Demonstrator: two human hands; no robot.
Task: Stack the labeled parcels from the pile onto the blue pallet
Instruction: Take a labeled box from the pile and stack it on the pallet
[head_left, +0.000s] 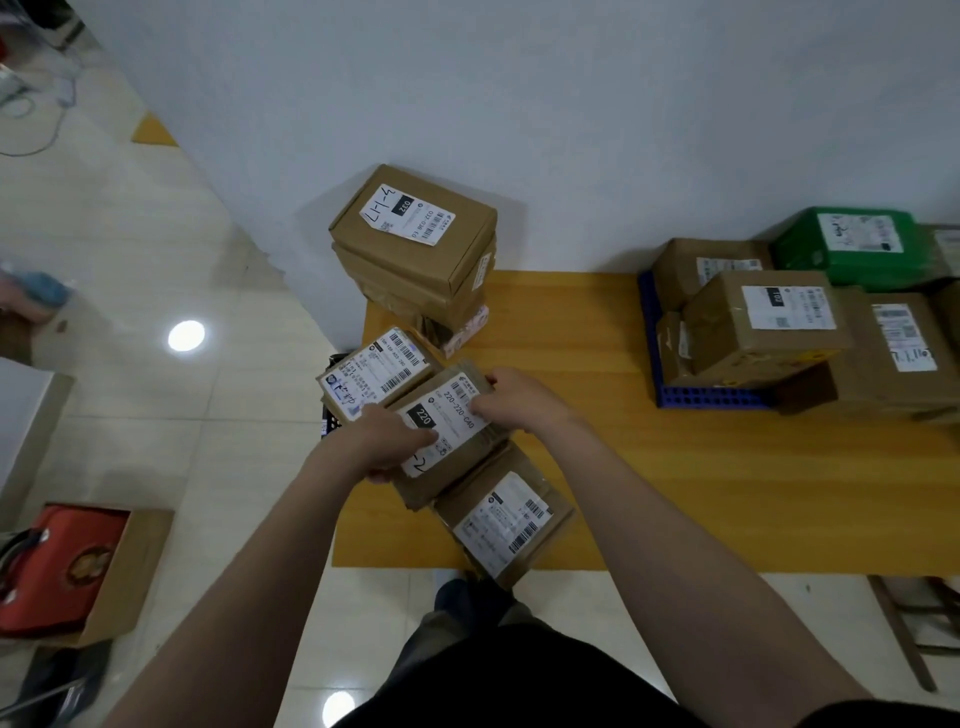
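A pile of brown labeled parcels sits at the left end of the yellow table (675, 467). My left hand (387, 439) and my right hand (511, 397) grip the two ends of the brown parcel labeled 220 (449, 423) in the middle of the pile. A flat parcel (371, 371) lies just behind it, another parcel (506, 519) lies in front at the table's edge, and a tall stack topped by a box (415, 228) stands at the back. The blue pallet (701, 397) at the right carries several brown parcels (763, 322) and a green one (857, 247).
A white wall runs behind the table. On the tiled floor at the lower left stands an open carton with a red item (67, 566). A wooden stool frame (914, 623) stands under the table's right part. Bare yellow tabletop lies between the pile and the pallet.
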